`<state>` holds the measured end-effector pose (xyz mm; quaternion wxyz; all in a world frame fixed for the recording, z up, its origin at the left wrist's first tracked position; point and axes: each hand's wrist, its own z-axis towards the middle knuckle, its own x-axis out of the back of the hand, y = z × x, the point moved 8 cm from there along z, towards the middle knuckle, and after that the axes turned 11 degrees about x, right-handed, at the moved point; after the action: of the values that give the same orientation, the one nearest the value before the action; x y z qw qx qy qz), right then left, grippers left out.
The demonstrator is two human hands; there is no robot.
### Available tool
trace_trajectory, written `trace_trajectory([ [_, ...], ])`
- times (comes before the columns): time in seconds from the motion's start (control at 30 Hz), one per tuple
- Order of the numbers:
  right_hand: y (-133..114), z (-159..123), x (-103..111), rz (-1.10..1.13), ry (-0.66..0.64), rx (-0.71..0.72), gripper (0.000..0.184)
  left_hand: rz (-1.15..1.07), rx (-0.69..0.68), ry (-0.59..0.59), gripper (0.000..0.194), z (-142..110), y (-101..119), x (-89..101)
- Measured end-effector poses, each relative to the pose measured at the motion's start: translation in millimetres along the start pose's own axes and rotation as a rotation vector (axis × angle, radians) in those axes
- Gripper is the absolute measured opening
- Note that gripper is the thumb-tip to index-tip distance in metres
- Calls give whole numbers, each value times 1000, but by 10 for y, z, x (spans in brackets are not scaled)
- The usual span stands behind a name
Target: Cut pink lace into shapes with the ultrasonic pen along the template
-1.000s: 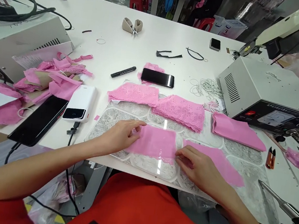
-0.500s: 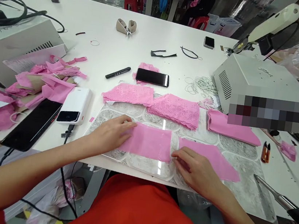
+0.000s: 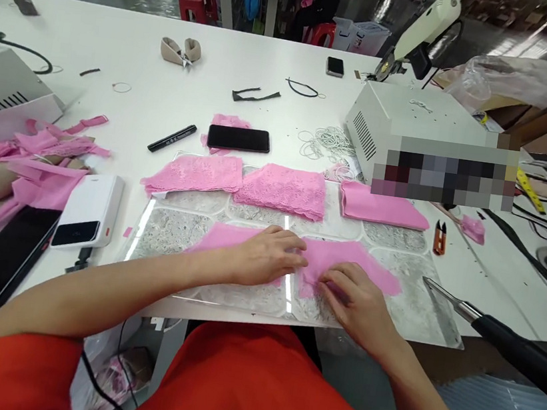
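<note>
Two thin pink fabric pieces lie side by side on the marble-patterned mat (image 3: 174, 229). My left hand (image 3: 269, 256) lies over the left pink fabric piece (image 3: 219, 235), fingers stretched toward the left edge of the right pink fabric piece (image 3: 347, 255). My right hand (image 3: 357, 297) is closed in a pinch at the lower edge of that right piece. Behind them are two stacks of pink lace, a left lace stack (image 3: 197, 175) and a middle lace stack (image 3: 283, 189), plus a folded stack of plain pink fabric (image 3: 384, 207).
A black-handled hot tool (image 3: 512, 344) points in from the right, near orange thread snips (image 3: 440, 238). Behind the stacks lie a phone (image 3: 239, 138) and a marker (image 3: 172, 138). A power bank (image 3: 88, 211) and pink scraps (image 3: 26, 166) are at left, a grey metal box (image 3: 416, 119) at right.
The view has shifted to the right. My left hand has moved rightward along the left piece to where the two pieces meet. My right hand now pinches the right piece's lower edge.
</note>
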<state>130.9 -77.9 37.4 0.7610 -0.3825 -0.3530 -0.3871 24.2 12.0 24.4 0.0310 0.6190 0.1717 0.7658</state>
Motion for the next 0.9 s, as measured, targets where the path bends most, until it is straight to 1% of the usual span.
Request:
trace_trajectory([
  [0.1, 44, 37, -19, 114, -27, -32, 14, -67, -23, -25, 17, 115, 13, -55],
  [0.17, 66, 29, -39, 142, -44, -47, 9, -82, -34, -30, 16, 138, 19, -75],
  [0.23, 72, 15, -70, 119, -60, -40, 1, -87, -42, -25, 17, 137, 19, -87],
  [0.27, 73, 11, -89, 99, -69, -34, 1, -89, -44, -22, 17, 134, 17, -91],
  [0.4, 83, 26, -114, 71, -90, -33, 12, -91, -34, -18, 18, 124, -3, -96],
  [0.6, 49, 42, -97, 186, -126, -17, 22, -87, -16, -33, 18, 142, -13, -73],
  [0.67, 77, 7, -60, 213, -85, -27, 22, -85, -21, -32, 18, 147, -11, -64],
  [0.73, 140, -50, 19, 202, -11, -44, 20, -83, -34, -22, 19, 142, -5, -49],
  [0.8, 224, -126, 124, 143, 67, -58, 18, -75, -46, -17, 22, 127, 0, -37],
  [0.9, 343, -270, 293, -16, 181, -67, 20, -23, -52, -18, 25, 92, -4, -40],
])
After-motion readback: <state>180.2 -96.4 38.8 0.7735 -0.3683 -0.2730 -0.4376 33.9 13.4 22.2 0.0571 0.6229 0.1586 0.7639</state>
